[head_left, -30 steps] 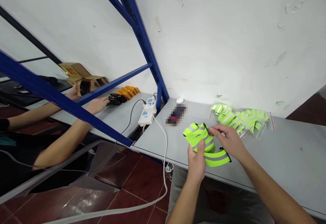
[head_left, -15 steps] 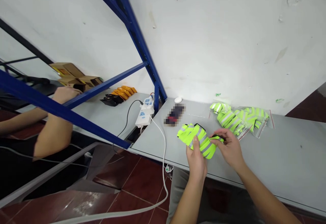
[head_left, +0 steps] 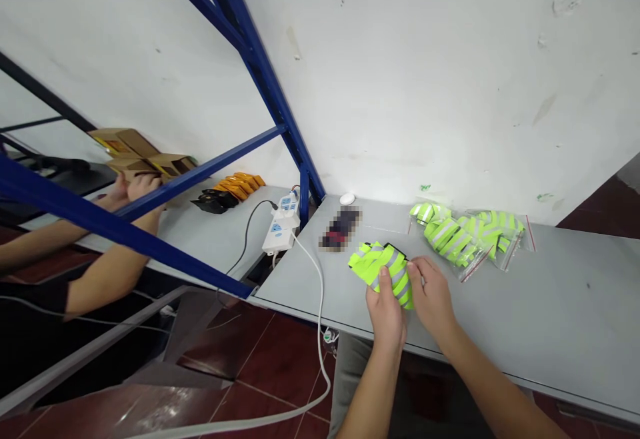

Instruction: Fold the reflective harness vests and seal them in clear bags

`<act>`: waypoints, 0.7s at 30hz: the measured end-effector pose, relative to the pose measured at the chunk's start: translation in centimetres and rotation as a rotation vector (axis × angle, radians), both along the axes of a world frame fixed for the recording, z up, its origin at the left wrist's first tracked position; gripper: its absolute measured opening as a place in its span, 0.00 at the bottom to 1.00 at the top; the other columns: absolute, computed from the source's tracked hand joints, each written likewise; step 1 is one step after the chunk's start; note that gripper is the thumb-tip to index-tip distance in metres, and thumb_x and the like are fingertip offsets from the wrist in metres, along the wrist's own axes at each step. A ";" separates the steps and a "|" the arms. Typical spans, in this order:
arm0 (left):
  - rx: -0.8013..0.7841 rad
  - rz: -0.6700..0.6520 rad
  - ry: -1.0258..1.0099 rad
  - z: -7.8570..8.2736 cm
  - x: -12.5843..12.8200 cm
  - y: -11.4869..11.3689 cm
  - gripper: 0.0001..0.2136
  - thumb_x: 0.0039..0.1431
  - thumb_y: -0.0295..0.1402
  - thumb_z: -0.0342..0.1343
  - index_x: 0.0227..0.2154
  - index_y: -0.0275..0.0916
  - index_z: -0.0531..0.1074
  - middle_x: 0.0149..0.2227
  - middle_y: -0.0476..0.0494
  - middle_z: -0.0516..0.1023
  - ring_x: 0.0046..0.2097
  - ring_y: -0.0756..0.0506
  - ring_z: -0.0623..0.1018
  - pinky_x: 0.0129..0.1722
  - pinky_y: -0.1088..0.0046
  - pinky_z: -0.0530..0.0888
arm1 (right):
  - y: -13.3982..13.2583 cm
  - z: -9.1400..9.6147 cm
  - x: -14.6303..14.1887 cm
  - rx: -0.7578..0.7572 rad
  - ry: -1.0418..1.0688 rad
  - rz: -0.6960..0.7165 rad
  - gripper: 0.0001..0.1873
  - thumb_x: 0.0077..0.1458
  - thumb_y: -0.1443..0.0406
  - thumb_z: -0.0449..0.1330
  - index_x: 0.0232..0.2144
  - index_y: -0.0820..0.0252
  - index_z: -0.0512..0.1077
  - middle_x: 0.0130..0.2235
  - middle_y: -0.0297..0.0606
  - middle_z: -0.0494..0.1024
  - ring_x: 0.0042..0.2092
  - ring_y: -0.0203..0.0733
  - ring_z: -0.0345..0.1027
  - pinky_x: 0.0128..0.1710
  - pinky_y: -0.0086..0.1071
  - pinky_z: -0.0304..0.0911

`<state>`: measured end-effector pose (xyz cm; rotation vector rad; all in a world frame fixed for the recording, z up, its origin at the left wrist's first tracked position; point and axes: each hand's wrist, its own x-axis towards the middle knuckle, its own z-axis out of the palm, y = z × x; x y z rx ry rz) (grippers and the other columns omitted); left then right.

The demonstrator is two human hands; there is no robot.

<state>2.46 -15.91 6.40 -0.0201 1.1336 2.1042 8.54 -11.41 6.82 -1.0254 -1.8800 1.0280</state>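
A folded bundle of neon yellow-green reflective strap [head_left: 373, 264] with silver stripes and black trim is held above the front of the grey table. My left hand [head_left: 387, 309] is closed around its lower side, thumb pressed on top. At the bundle's right edge, my right hand [head_left: 431, 289] is closed with thumb and fingers pinching the strap; its fingertips partly cover that end. Behind my right hand lie clear zip bags [head_left: 453, 239] with the same kind of striped strap inside.
A blurred dark and red object [head_left: 341, 229] and a white round thing [head_left: 347, 198] lie left on the table [head_left: 550, 319]. Beside a blue metal frame [head_left: 270, 79] is a white power strip [head_left: 281, 226] with a hanging cable. Further left, a co-worker's hands [head_left: 143, 186] touch cardboard boxes [head_left: 123, 142].
My right hand has moved left, bringing the loose strap end against the bundle. My left hand stays in place. The co-worker's second hand has come into view at the boxes.
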 end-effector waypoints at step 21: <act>0.010 -0.245 -0.020 -2.2 -1.0 0.3 0.26 0.52 0.43 0.63 0.51 0.36 0.68 0.40 0.36 0.81 0.40 0.41 0.81 0.40 0.64 0.77 | 7.3 -4.3 5.4 0.355 -0.442 -0.297 0.24 0.58 0.56 0.53 0.53 0.61 0.66 0.56 0.55 0.66 0.58 0.61 0.55 0.54 0.56 0.51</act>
